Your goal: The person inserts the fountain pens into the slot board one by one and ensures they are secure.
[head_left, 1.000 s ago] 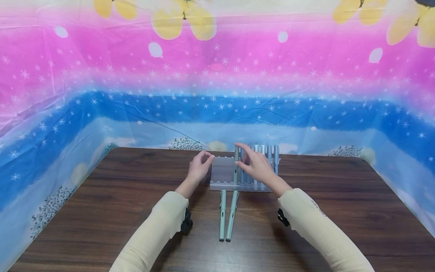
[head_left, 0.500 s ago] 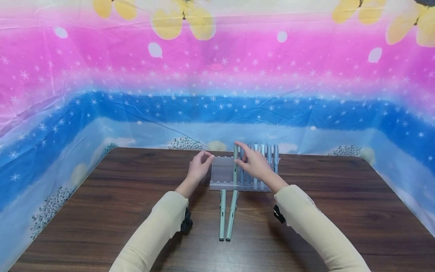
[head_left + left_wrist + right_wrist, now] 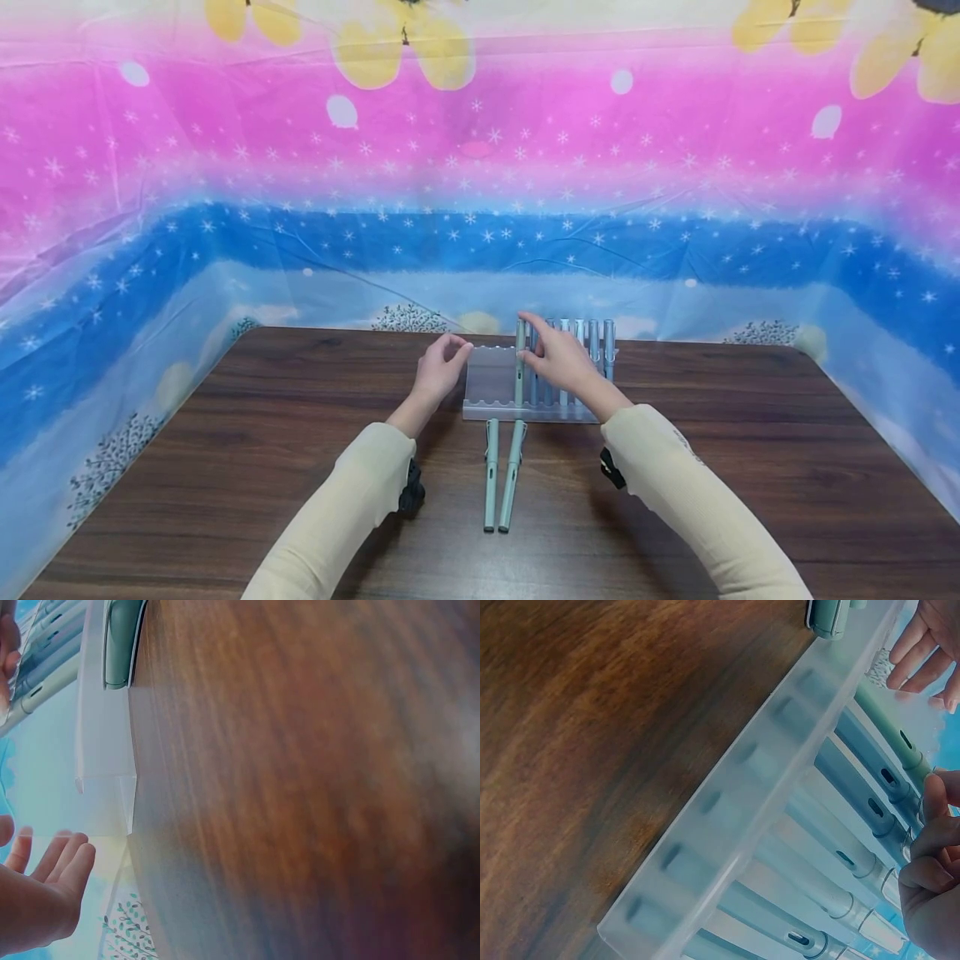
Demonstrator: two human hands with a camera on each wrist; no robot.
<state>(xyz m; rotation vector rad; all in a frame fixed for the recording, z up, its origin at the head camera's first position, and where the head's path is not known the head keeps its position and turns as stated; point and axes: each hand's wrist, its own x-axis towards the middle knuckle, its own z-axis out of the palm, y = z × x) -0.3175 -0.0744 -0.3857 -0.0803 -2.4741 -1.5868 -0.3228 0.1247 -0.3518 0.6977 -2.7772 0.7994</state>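
Observation:
A clear plastic pen rack (image 3: 491, 379) stands on the table, with several blue, grey and pale pens (image 3: 832, 847) upright in its right part. My right hand (image 3: 562, 360) pinches an upright green pen (image 3: 520, 375) in the rack, index finger at its top and thumb on its side. To its left, my left hand (image 3: 441, 367) holds the rack's left edge between thumb and fingers; the left wrist view shows its fingers (image 3: 64, 862) stretched out at that edge. Two more green pens, one on the left (image 3: 491, 475) and one on the right (image 3: 513, 475), lie before the rack.
The brown wooden table (image 3: 300, 467) reaches back to a hanging cloth (image 3: 480, 242) printed in pink and blue, which surrounds its far side and both sides. The rack stands close to the table's far edge.
The right forearm has shifted slightly to the left and inward, while the right hand stays at the green pen. My left hand, the rack and the two lying pens keep their places.

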